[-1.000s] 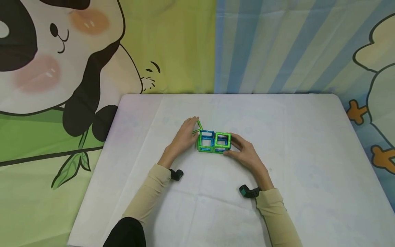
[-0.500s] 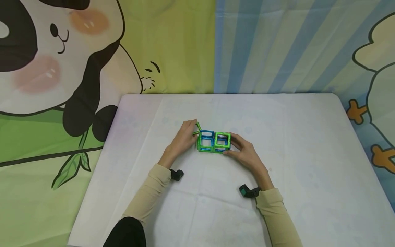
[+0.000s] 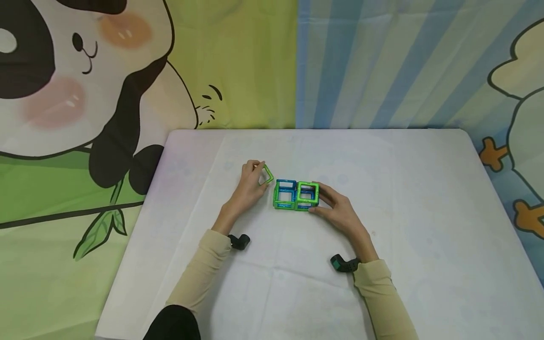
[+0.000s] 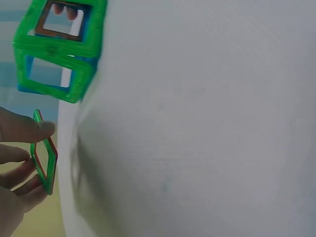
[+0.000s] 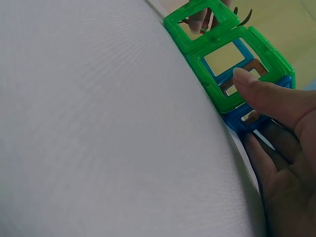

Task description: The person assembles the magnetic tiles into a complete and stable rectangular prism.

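My left hand [image 3: 246,188] pinches a loose green magnetic tile [image 4: 53,165], an open frame, between thumb and fingers. It is held up and tilted, just left of a structure of joined magnetic tiles [image 3: 296,200] and apart from it. That structure is two box shapes side by side with green and blue frames, standing on the table. My right hand [image 3: 339,210] grips its right end: the thumb lies on the near green frame in the right wrist view, the other fingers behind and below. A brown-looking frame [image 5: 256,65] shows inside the right box.
A white cloth covers the table [image 3: 408,198]. Behind it hangs a cartoon-printed curtain [image 3: 238,66]. Black wrist cameras [image 3: 344,263] sit on both wrists, close above the cloth. A black rounded shape [image 3: 173,323] shows at the lower left.
The left hand has drawn a little to the left with the green tile, opening a gap from the structure's left side, where tile and structure met before. The right hand stays in place.
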Demonstrator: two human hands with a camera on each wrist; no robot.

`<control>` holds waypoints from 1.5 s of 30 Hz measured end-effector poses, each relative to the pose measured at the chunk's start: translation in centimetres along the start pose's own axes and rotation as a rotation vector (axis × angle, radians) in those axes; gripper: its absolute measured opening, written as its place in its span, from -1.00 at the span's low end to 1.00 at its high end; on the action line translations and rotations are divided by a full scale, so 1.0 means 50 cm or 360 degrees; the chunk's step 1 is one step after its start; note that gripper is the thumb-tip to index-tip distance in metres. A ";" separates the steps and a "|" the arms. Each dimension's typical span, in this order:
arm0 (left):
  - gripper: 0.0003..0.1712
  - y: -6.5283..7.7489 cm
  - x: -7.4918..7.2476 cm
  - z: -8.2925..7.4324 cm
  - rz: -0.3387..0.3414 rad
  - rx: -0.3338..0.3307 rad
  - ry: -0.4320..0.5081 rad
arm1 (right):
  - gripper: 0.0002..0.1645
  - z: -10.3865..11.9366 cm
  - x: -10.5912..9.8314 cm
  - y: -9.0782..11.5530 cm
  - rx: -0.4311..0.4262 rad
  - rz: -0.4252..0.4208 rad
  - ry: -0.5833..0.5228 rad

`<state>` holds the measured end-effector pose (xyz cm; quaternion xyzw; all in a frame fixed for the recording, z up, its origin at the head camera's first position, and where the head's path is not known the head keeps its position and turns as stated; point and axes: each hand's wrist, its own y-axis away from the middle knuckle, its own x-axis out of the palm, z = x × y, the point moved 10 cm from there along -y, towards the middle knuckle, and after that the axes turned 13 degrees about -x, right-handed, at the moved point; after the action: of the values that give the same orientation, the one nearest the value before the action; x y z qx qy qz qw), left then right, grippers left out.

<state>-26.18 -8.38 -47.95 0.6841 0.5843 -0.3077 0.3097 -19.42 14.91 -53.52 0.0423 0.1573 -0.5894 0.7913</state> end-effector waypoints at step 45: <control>-0.34 0.075 0.036 -0.136 0.0526 0.0425 0.0018 | -0.05 0.004 -0.001 0.002 -0.0037 -0.0010 -0.0001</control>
<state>-21.84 -2.41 -44.94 0.8072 0.4200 -0.3238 0.2592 -19.29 14.93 -53.31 0.0326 0.1641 -0.5900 0.7899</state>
